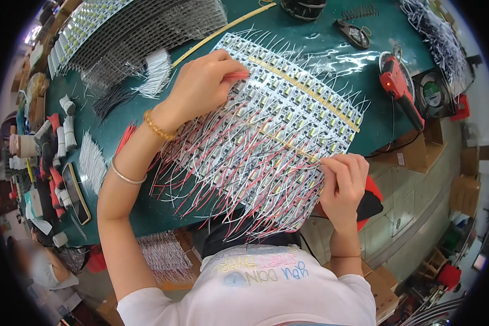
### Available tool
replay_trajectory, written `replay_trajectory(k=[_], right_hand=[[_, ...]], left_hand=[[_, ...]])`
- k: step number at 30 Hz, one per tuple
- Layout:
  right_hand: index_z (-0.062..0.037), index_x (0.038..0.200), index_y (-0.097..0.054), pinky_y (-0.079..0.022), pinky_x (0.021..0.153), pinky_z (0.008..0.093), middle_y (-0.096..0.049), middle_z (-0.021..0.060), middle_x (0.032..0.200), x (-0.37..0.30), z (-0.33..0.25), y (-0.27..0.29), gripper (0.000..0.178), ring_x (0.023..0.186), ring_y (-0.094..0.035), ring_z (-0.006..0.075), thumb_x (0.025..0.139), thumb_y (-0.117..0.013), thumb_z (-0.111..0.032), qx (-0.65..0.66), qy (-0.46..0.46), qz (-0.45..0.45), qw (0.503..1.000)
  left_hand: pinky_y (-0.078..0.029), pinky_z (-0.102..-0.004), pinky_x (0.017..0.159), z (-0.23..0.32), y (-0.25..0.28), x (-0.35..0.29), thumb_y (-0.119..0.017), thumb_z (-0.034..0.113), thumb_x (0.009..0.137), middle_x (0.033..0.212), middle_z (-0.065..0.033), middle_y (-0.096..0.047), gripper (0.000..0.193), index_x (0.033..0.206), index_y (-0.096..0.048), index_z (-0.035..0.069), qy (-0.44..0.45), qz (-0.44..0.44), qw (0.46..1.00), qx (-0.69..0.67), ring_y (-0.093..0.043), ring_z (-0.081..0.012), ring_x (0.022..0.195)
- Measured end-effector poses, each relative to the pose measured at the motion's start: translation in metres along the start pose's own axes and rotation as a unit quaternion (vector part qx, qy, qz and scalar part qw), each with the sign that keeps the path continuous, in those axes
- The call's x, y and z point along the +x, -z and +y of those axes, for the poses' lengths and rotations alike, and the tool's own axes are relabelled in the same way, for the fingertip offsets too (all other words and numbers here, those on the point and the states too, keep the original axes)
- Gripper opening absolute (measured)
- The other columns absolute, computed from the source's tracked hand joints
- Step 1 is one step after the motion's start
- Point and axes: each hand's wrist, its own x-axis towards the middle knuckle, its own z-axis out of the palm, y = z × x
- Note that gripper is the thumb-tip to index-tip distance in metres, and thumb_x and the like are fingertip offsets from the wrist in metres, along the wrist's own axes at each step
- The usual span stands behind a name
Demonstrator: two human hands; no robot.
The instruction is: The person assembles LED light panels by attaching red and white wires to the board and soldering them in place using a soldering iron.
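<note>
A sheet of small white circuit boards [288, 92] lies slanted on the table before me, its rows bristling with thin red and white wires [217, 163]. My left hand [204, 79] is closed round a bundle of short red wires [236, 75] above the sheet's upper left part. At the sheet's right edge my right hand [345, 179] has its fingers pinched on the end of a narrow yellow strip [296, 150] that crosses the boards. A second yellow strip [309, 92] lies across the rows farther up. The right fingertips partly hide their contact.
On the green table [358, 70], a red-and-black soldering gun [399, 89] rests beside a black fan [434, 92]. Stacked boards [146, 38] stand far left, near white wires [156, 73] and black wires [113, 100]. Another person [43, 261] is at lower left.
</note>
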Motion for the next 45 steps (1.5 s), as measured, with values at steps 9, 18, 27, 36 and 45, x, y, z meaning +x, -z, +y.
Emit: replay_trajectory(k=[9,18,27,36,45], right_hand=[[0.0015,0.098,-0.058,-0.046,0.058,0.0245,-0.061,0.0097,0.081,0.032,0.036,0.003,0.014,0.065,-0.059,0.014,0.087,-0.05,0.005,0.077,-0.162,0.145,0.973],[-0.0011,0.108,-0.059,-0.043,0.084,0.0395,-0.063,0.0126,0.098,0.091,0.073,-0.024,0.028,0.094,-0.055,0.0303,0.08,-0.059,0.0,-0.098,-0.004,0.06,0.993],[-0.0012,0.103,-0.062,-0.043,0.085,0.0365,-0.064,0.0112,0.096,0.046,0.055,-0.01,0.026,0.096,-0.056,0.0295,0.078,-0.059,0.005,-0.006,-0.034,0.082,0.996],[0.0006,0.105,-0.062,-0.043,0.09,0.0357,-0.063,0.0127,0.107,0.01,0.066,0.001,0.023,0.104,-0.056,0.0296,0.082,-0.059,0.002,-0.055,-0.062,0.141,0.987],[0.0018,0.139,-0.033,-0.014,0.111,0.0456,-0.01,0.0274,0.149,-0.009,0.093,0.003,0.054,0.139,-0.009,0.041,0.093,-0.05,-0.022,-0.09,-0.192,0.143,0.967]], left_hand=[[-0.046,-0.0355,0.064,-0.004,-0.006,0.007,-0.06,0.007,0.08,0.09,-0.0094,-0.056,0.008,0.088,-0.059,0.005,0.001,-0.055,0.998,0.003,-0.058,-0.0305,0.075],[-0.045,-0.0343,0.062,-0.009,-0.003,0.0,-0.062,0.011,0.08,0.093,-0.0073,-0.056,0.008,0.084,-0.057,0.005,-0.028,-0.04,0.999,0.011,-0.057,-0.0287,0.071],[-0.046,-0.0304,0.06,-0.01,-0.005,-0.005,-0.058,0.005,0.077,0.089,-0.0053,-0.058,0.007,0.083,-0.062,0.005,0.03,-0.004,0.988,-0.153,-0.058,-0.0223,0.07],[-0.042,-0.0257,0.057,-0.008,-0.004,-0.011,-0.051,-0.004,0.072,0.089,-0.0086,-0.055,0.01,0.08,-0.057,-0.002,0.0,-0.032,0.999,-0.04,-0.053,-0.0169,0.065],[-0.035,-0.0222,0.051,0.003,0.01,-0.015,-0.054,0.001,0.079,0.082,-0.0049,-0.053,0.006,0.083,-0.059,0.001,0.044,0.076,0.995,-0.051,-0.046,-0.0086,0.057]])
